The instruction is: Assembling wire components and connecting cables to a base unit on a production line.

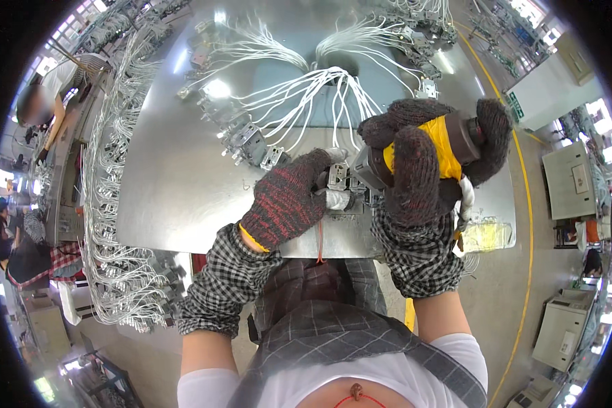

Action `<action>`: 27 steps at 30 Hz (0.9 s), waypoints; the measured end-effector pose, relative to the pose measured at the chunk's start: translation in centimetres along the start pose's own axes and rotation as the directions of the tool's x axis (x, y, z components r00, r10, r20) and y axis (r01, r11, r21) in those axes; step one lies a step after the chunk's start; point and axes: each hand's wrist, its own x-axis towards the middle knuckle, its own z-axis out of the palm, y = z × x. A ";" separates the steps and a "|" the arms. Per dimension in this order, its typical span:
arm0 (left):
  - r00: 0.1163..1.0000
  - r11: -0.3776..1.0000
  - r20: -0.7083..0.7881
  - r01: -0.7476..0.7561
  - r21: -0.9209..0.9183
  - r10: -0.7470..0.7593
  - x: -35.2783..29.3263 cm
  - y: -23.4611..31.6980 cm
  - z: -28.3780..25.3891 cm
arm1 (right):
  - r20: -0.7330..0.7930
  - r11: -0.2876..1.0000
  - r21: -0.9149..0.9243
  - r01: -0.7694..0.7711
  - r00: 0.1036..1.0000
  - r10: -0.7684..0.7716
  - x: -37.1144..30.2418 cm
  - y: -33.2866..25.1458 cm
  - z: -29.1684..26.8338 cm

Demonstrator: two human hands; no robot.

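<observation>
My left hand (289, 197) wears a black-and-red knit glove with white-wrapped fingertips. Its thumb and finger close on a small metal-and-white socket block (338, 175) near the table's front edge. In a dark knit glove, my right hand (416, 177) is wrapped round a dark handheld tool (443, 143) with yellow tape on its body. The tool's blocky left end lies right beside the socket block; whether they touch I cannot tell. White wires run from the table's middle toward the block, and my fingers partly hide it.
On the metal table (177, 197), several wired socket blocks (245, 143) curve along the left and far sides. Bundled white cables (109, 224) hang left of it. A yellowish clear packet (486, 236) lies at the right front corner. People sit or stand at far left.
</observation>
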 end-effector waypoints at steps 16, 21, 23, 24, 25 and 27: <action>0.885 0.948 -0.423 -0.057 0.312 0.192 0.3 0.6 -4.8 | 0.035 0.977 -0.177 0.122 0.992 -0.117 -0.2 -1.3 0.9; 0.955 0.793 -0.249 0.023 0.608 0.164 -1.6 0.5 -3.7 | -0.009 0.986 -0.135 0.095 0.995 -0.097 -0.5 -1.1 1.6; 0.975 0.754 -0.171 0.006 0.657 0.142 -0.8 2.2 -4.7 | 0.047 0.989 -0.087 0.123 0.992 -0.119 -0.1 -2.0 1.4; 0.990 0.695 -0.106 0.011 0.719 0.095 -0.6 2.5 -5.3 | 0.049 0.990 -0.076 0.118 0.992 -0.115 -0.2 -1.8 1.4; 0.990 0.691 -0.112 0.021 0.723 0.088 -0.4 1.8 -5.6 | 0.033 0.986 -0.136 0.093 0.995 -0.090 -0.3 -1.5 1.2; 0.908 0.702 -0.041 -0.292 0.650 0.416 0.9 -0.1 -6.2 | 0.016 0.975 -0.208 0.078 0.997 -0.077 0.0 -1.4 0.4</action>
